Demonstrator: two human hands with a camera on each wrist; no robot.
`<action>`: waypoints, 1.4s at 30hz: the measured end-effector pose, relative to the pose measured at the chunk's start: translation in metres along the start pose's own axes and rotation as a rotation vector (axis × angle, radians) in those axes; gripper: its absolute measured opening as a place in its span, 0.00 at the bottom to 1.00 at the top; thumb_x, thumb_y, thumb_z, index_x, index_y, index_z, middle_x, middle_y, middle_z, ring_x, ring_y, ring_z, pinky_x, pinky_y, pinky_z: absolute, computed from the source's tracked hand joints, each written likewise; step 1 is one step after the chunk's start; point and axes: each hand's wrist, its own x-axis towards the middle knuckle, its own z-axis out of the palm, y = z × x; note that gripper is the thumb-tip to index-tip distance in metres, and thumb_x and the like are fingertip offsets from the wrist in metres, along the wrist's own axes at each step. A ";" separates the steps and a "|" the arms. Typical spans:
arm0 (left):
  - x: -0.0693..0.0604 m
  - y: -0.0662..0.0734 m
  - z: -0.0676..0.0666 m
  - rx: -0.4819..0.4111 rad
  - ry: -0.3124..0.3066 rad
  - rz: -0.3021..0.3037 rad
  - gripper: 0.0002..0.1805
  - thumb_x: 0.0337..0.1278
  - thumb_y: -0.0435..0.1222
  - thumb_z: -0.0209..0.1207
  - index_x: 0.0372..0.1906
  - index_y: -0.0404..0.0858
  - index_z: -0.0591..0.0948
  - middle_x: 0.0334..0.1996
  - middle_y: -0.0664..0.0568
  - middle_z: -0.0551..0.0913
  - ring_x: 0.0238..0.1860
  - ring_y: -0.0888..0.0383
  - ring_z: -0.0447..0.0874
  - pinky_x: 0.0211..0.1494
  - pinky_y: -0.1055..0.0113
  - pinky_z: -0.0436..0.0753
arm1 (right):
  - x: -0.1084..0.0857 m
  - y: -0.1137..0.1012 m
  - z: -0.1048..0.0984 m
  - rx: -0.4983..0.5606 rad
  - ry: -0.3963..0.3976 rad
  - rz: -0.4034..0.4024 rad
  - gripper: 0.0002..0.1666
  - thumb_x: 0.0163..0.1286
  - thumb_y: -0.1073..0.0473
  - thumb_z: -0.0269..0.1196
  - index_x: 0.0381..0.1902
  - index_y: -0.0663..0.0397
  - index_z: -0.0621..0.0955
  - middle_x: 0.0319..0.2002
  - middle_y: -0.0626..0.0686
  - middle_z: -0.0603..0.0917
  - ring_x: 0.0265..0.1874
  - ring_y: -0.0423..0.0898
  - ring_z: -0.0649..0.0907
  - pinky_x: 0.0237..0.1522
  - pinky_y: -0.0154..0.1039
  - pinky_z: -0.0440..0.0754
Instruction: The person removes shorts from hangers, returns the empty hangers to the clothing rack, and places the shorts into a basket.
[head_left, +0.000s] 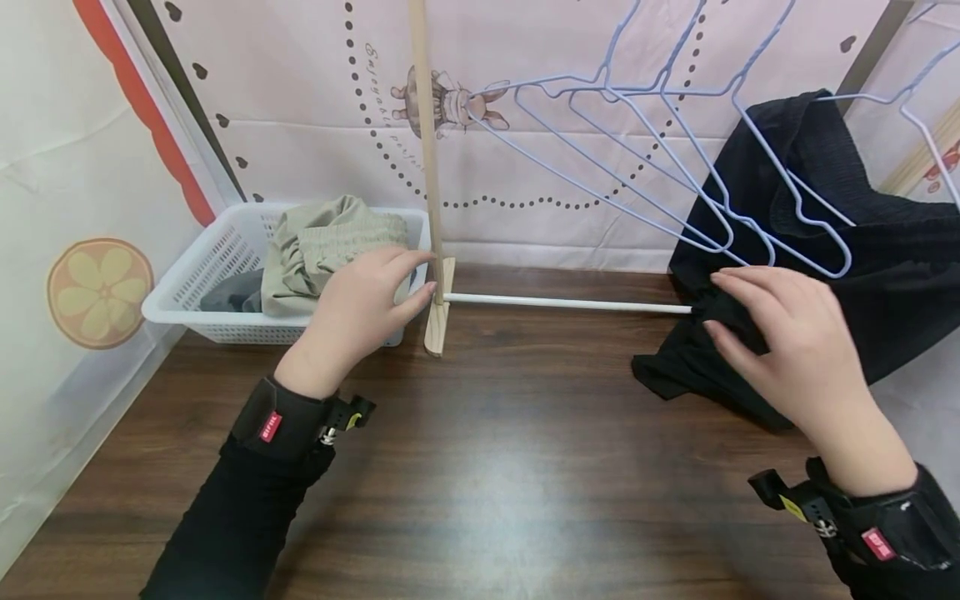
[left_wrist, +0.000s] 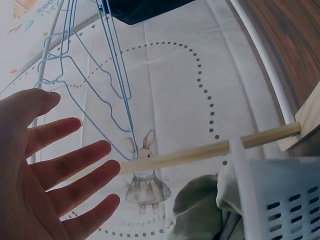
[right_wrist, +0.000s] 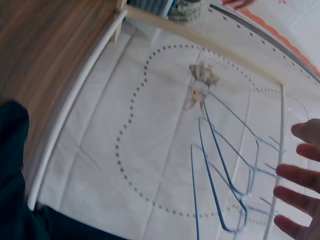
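Observation:
My left hand [head_left: 363, 296] hovers over the right end of a white basket [head_left: 217, 318], its fingertips near the foot of a wooden post [head_left: 429, 167]. In the left wrist view that hand [left_wrist: 55, 165] has spread fingers and holds nothing. A light green garment with a gathered band [head_left: 322, 246] lies in the basket beside a dark grey one [head_left: 232, 292]. My right hand [head_left: 798, 342] is in front of a hanging black garment [head_left: 892, 275]; whether it touches the cloth I cannot tell. No thing shows in its loosely extended fingers [right_wrist: 295, 177].
Several blue wire hangers [head_left: 600, 87] hang between the hands, with another at the far right. A white rod [head_left: 570, 303] runs low from the post's foot to behind the black cloth. Below is a brown wooden tabletop [head_left: 480, 467]; a printed cloth [head_left: 525, 233] hangs behind.

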 end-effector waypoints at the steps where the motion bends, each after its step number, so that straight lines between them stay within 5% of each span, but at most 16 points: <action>1: -0.001 0.001 0.001 0.001 -0.010 -0.008 0.21 0.65 0.42 0.59 0.57 0.35 0.79 0.48 0.41 0.83 0.50 0.44 0.80 0.49 0.50 0.79 | 0.000 0.001 -0.004 -0.022 0.023 0.027 0.36 0.74 0.39 0.50 0.51 0.70 0.80 0.49 0.66 0.82 0.48 0.66 0.78 0.50 0.60 0.70; 9: -0.005 0.011 0.006 -0.017 -0.025 -0.012 0.20 0.65 0.42 0.59 0.58 0.38 0.79 0.48 0.44 0.84 0.49 0.45 0.81 0.47 0.51 0.79 | -0.008 0.018 -0.025 -0.189 0.138 0.350 0.37 0.72 0.39 0.50 0.52 0.71 0.79 0.50 0.70 0.79 0.53 0.69 0.74 0.61 0.58 0.64; 15: -0.005 0.018 0.013 -0.033 -0.062 0.001 0.20 0.66 0.44 0.58 0.58 0.40 0.79 0.46 0.46 0.84 0.46 0.48 0.82 0.44 0.52 0.80 | -0.016 0.043 -0.037 -0.190 0.156 0.635 0.26 0.74 0.53 0.54 0.62 0.65 0.74 0.61 0.66 0.74 0.65 0.59 0.68 0.68 0.51 0.57; 19: -0.006 0.019 0.017 -0.024 -0.086 -0.007 0.20 0.67 0.45 0.58 0.58 0.40 0.79 0.45 0.48 0.84 0.44 0.49 0.81 0.43 0.53 0.79 | -0.020 0.060 -0.038 -0.218 0.159 0.782 0.28 0.76 0.51 0.50 0.68 0.59 0.70 0.67 0.62 0.68 0.68 0.54 0.64 0.70 0.51 0.54; 25: -0.006 0.020 0.019 -0.018 -0.092 -0.006 0.19 0.67 0.44 0.57 0.58 0.41 0.79 0.48 0.47 0.83 0.49 0.48 0.81 0.47 0.52 0.79 | -0.023 0.085 -0.041 -0.360 0.141 0.921 0.36 0.77 0.43 0.45 0.75 0.53 0.57 0.72 0.61 0.58 0.70 0.54 0.59 0.70 0.53 0.50; 33: -0.005 0.021 0.018 -0.025 -0.100 -0.012 0.19 0.67 0.45 0.57 0.58 0.41 0.79 0.49 0.47 0.84 0.50 0.49 0.82 0.47 0.53 0.80 | -0.019 0.109 -0.038 -0.265 0.083 1.157 0.38 0.76 0.45 0.44 0.77 0.54 0.51 0.74 0.60 0.52 0.72 0.53 0.54 0.72 0.51 0.45; 42: -0.006 0.023 0.018 -0.054 -0.110 -0.029 0.19 0.67 0.46 0.57 0.58 0.42 0.79 0.51 0.50 0.83 0.51 0.51 0.81 0.47 0.54 0.80 | -0.011 0.122 -0.035 -0.300 0.020 1.242 0.37 0.79 0.45 0.39 0.73 0.68 0.55 0.72 0.67 0.56 0.72 0.59 0.56 0.71 0.55 0.48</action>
